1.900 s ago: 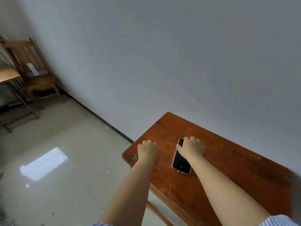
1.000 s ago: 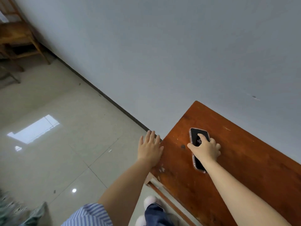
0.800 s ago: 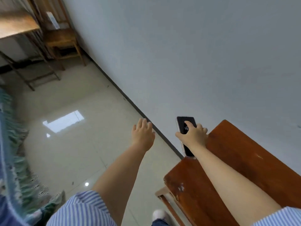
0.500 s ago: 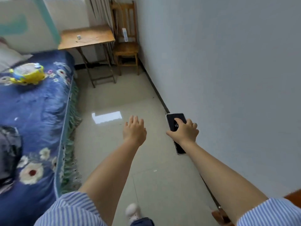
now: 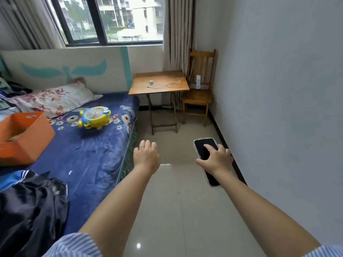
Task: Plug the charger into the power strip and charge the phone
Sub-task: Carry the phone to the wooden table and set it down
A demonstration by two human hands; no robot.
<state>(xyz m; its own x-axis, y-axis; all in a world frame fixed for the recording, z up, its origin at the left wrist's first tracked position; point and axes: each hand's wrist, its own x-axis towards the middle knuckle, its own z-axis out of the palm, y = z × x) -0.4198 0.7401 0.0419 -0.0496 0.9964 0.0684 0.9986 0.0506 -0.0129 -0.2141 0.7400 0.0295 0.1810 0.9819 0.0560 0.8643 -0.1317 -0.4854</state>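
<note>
My right hand [image 5: 217, 160] grips a black phone [image 5: 203, 147] in a clear case, held out over the tiled floor, screen up and dark. My left hand [image 5: 146, 156] is stretched forward beside it, empty, fingers loosely apart. Far ahead a small wooden folding table [image 5: 141, 86] carries a white charger plug [image 5: 151, 82] and its thin cable [image 5: 165, 85]. A white power strip [image 5: 198, 81] stands upright against the back of a wooden chair [image 5: 198, 97] in the right corner.
A bed with a blue flowered cover [image 5: 89, 149] fills the left side, bearing a yellow fan [image 5: 95, 117], an orange box [image 5: 22, 134] and dark clothes [image 5: 31, 210]. A grey wall [image 5: 278, 89] runs along the right. Tiled floor [image 5: 176, 201] leads toward the table.
My right hand lifted the phone off the red-brown table. The view swung left from the wall to the room, bringing the bed, folding table and chair ahead. The phone's screen went dark.
</note>
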